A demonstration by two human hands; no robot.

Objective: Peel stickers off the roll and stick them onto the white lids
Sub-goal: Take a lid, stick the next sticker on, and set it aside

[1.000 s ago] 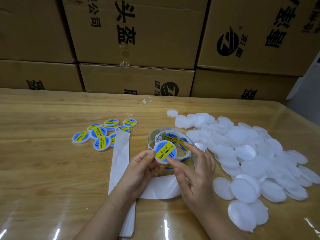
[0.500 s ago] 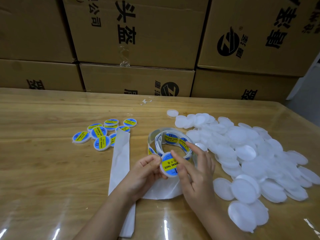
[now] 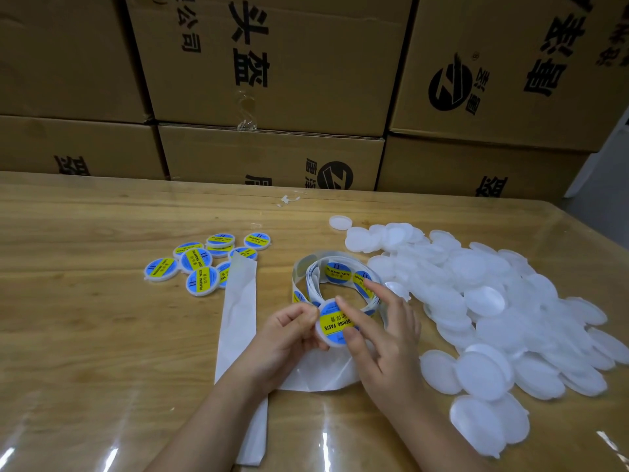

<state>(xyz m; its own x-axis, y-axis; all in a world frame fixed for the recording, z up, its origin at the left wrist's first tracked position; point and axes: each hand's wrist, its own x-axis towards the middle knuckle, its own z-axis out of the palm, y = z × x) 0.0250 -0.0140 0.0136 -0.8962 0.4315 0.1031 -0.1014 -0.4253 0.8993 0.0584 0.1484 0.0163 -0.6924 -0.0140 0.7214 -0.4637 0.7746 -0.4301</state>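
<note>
**Boxes stacked behind a wooden table**

Brown cardboard boxes (image 3: 272, 63) printed with black characters and round logos stand stacked along the far edge of a glossy wooden table (image 3: 85, 335). A small pale scrap (image 3: 287, 200) lies near them.

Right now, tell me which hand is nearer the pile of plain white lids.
Right. The right hand sits just beside the pile; the left hand is farther off, beyond the labelled lid both touch.

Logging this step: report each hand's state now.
Left hand: grips the lid.
Right hand: open, pressing the sticker onto the lid.
</note>
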